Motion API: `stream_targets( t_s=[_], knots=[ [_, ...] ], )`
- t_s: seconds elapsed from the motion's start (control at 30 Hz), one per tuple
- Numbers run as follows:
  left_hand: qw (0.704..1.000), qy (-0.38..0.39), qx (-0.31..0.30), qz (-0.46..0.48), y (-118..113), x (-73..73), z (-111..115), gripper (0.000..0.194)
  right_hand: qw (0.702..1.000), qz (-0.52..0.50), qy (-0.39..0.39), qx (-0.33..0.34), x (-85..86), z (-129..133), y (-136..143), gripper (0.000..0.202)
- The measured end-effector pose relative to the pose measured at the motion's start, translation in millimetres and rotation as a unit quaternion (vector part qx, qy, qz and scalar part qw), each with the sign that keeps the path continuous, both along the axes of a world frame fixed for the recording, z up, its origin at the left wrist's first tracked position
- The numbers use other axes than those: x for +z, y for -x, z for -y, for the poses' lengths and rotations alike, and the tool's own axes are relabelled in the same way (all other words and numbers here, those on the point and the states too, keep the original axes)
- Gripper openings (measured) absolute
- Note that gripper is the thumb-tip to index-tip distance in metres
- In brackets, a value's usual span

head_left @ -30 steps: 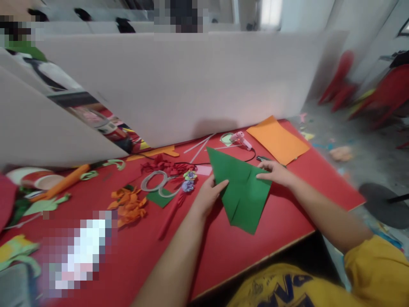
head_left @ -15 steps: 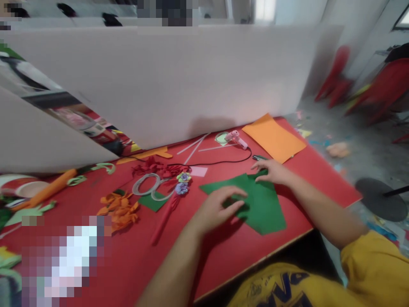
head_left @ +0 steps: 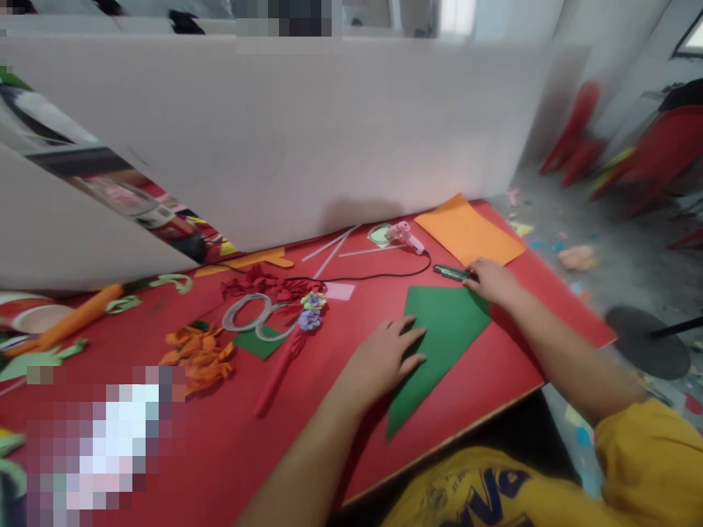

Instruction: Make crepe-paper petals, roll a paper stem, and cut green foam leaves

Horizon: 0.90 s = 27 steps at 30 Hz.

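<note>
A green paper sheet point(head_left: 439, 333), now a triangle with its point toward the front edge, lies on the red table point(head_left: 351, 454). My left hand point(head_left: 389, 355) rests on the sheet's left side, fingers spread and holding nothing. Beyond the sheet's upper right corner lies a utility knife point(head_left: 451, 272) with a greenish handle. My right hand point(head_left: 488, 283) has its fingers closed around the knife's right end; the knife still lies on the table.
An orange sheet point(head_left: 469, 230) lies at the far right. A pink glue gun point(head_left: 405, 236) with a black cord sits near the white partition point(head_left: 307, 132). To the left are a red-wrapped stick with paper flowers point(head_left: 310, 318), clear tubing point(head_left: 247, 313) and orange petals point(head_left: 198, 355).
The green sheet has gone from a lifted, uneven shape to a flat triangle. My right hand has left the sheet and moved right to the utility knife. My left hand stays by the sheet.
</note>
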<state>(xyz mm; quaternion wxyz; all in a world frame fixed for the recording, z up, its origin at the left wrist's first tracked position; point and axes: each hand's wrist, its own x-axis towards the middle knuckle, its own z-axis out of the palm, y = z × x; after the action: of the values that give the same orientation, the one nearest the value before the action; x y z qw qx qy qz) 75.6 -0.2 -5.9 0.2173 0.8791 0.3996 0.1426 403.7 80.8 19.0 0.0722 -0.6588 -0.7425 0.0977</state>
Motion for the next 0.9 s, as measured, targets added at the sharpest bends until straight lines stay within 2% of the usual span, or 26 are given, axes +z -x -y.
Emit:
stream_targets(
  t_s=[0.13, 0.23, 0.33, 0.4, 0.53, 0.6, 0.7, 0.8, 0.9],
  knots=[
    [0.999, 0.025, 0.012, -0.016, -6.1, 5.4, 4.8, 0.047, 0.999, -0.035, -0.013, 0.007, -5.0, 1.3, -4.6, 0.019],
    [1.000, -0.003, 0.008, -0.005, -6.1, 8.0, -3.8, 0.047, 0.995, -0.099, -0.034, 0.005, -3.2, 5.1, -6.4, 0.016],
    [1.000, -0.017, 0.007, 0.022, 0.9, 0.8, -19.0, 0.059, 0.982, -0.177, -0.049, 0.051, 4.6, 14.6, -9.9, 0.015],
    [0.999, 0.000, 0.009, 0.032, 7.4, -7.4, -27.9, 0.068, 0.972, -0.223, -0.024, 0.074, 9.9, 24.3, -12.8, 0.020],
    [0.998, -0.009, 0.063, 0.025, 13.9, -15.9, -33.9, 0.066, 0.948, -0.295, 0.040, 0.111, 11.7, 43.4, -16.5, 0.030],
    [0.996, -0.026, 0.090, -0.003, 11.7, -14.0, -30.8, 0.067, 0.936, -0.313, 0.037, 0.159, 7.9, 48.5, -15.4, 0.031],
    [0.991, -0.032, 0.121, -0.051, 3.7, -8.9, -22.7, 0.069, 0.922, -0.316, -0.011, 0.224, 1.1, 49.7, -8.3, 0.028],
    [0.990, -0.016, 0.124, -0.071, -2.6, -5.4, -17.6, 0.073, 0.913, -0.310, -0.047, 0.260, -3.3, 47.8, 3.0, 0.026],
    [0.989, 0.000, 0.124, -0.082, -2.0, -3.5, -18.8, 0.078, 0.908, -0.307, -0.051, 0.280, -5.6, 44.6, 12.4, 0.025]
  ],
)
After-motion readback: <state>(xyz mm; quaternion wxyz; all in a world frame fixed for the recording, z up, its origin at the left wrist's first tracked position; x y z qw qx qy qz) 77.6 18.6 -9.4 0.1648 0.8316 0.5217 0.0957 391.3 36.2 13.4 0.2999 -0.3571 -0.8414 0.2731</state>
